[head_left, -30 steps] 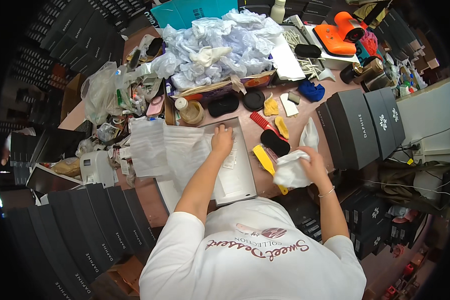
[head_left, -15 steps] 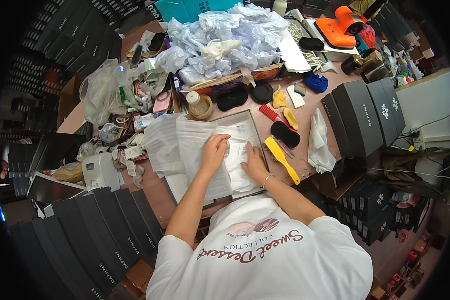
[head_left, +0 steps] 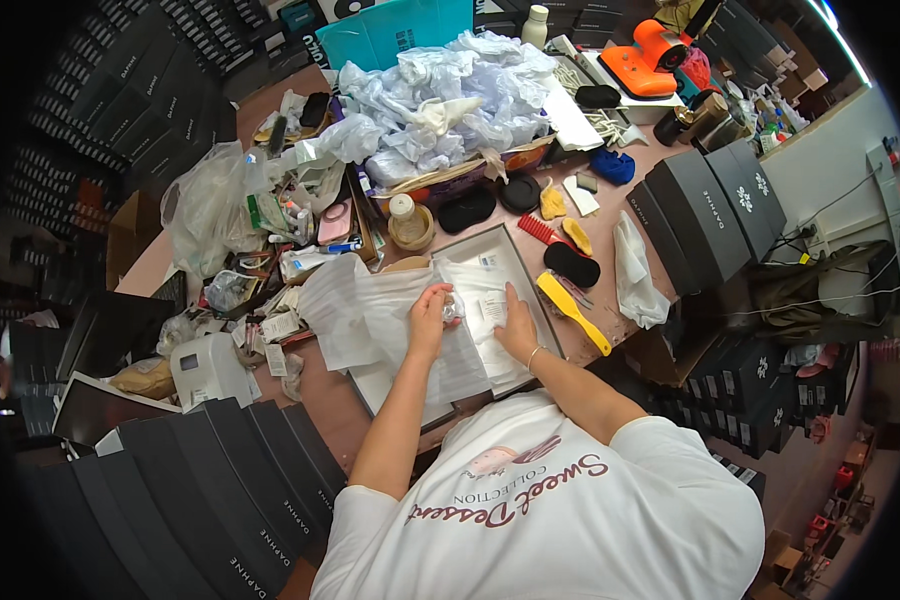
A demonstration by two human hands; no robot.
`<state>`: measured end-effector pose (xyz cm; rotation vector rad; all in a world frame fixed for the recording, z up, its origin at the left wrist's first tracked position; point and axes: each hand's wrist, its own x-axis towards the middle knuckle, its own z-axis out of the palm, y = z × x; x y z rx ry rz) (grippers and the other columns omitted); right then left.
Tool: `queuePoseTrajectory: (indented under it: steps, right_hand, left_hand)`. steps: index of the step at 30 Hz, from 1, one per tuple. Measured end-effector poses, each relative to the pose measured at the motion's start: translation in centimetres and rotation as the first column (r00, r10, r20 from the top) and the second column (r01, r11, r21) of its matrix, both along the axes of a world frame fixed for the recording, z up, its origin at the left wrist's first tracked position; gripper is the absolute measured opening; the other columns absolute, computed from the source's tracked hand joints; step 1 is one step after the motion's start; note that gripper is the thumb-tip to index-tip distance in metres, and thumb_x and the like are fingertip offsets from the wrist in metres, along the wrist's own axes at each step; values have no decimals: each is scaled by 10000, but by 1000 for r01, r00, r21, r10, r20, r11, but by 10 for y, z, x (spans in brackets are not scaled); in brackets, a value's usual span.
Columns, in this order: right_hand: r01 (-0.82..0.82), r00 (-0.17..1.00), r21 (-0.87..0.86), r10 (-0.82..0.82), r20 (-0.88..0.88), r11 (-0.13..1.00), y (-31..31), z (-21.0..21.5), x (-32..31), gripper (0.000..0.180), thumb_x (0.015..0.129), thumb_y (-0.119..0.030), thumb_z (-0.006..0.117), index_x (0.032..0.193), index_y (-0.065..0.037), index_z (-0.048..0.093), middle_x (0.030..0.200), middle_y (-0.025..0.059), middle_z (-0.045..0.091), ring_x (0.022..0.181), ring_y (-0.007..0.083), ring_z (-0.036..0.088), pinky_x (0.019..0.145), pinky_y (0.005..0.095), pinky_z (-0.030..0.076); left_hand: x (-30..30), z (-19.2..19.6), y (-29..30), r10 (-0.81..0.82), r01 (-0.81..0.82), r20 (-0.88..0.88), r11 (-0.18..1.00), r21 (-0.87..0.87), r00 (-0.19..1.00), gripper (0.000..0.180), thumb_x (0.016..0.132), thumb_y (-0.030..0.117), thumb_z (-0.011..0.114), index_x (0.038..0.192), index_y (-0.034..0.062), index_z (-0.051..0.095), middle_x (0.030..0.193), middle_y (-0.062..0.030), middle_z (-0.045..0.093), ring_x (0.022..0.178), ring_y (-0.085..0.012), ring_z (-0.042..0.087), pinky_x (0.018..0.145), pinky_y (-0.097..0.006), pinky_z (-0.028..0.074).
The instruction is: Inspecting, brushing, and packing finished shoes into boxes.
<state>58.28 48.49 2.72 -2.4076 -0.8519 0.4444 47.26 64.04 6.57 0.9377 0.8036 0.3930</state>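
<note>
An open grey shoebox (head_left: pixel 518 262) lies on the table before me, lined with white wrapping and a small white printed slip (head_left: pixel 491 308). A thin translucent white foam sheet (head_left: pixel 395 318) spreads over its left part and past its edge. Over this sheet, my left hand (head_left: pixel 429 322) is closed, with a small clear, shiny bit at its fingertips; what it is cannot be made out. My right hand (head_left: pixel 515 330) rests with parted fingers against the wrapping at the box's right side, beside the slip. What lies beneath the wrapping is hidden.
Right of the box lie a yellow-handled brush (head_left: pixel 576 314), a black oval pad (head_left: pixel 572 266) and a red comb (head_left: pixel 540 230). A glue jar (head_left: pixel 410 226) and a carton of crumpled white paper (head_left: pixel 440 110) stand beyond. Dark shoeboxes (head_left: pixel 210 480) are stacked at left, others (head_left: pixel 698 215) at right.
My left hand has closed more, with the shiny bit now showing at its fingertips. The foam sheet covers more of the box's middle. The whole view has shifted slightly.
</note>
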Motion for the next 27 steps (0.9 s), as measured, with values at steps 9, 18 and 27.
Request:
queuePoseTrajectory:
  steps: [9, 18, 27]
  right_hand:
    - [-126, 949, 201, 177, -260, 971, -6, 77, 25, 885, 697, 7, 651, 1447, -135, 203, 1024, 263, 622, 963, 422, 612, 831, 429, 480]
    - [-404, 882, 211, 440, -168, 890, -69, 192, 187, 838, 704, 53, 607, 1443, -126, 255, 1074, 264, 593, 1029, 411, 588, 857, 401, 467]
    - [-385, 923, 286, 373, 98, 877, -73, 232, 219, 828, 711, 63, 611, 1447, -101, 269, 1137, 238, 588, 1007, 388, 594, 845, 396, 475]
  left_hand:
    - [-16, 38, -2, -2, 1, 5, 994, 109, 1000, 232, 970, 234, 473, 1073, 73, 604, 862, 17, 564, 721, -78, 582, 570, -228, 513]
    - [29, 12, -46, -104, 245, -398, 914, 322, 912, 227, 934, 204, 497, 1079, 70, 609, 926, -43, 605, 766, -163, 599, 703, -315, 519]
    - [105, -41, -132, 213, -257, -300, 959, -117, 930, 468, 926, 316, 523, 1322, 80, 443, 1186, -55, 536, 1048, -208, 520, 876, -402, 441]
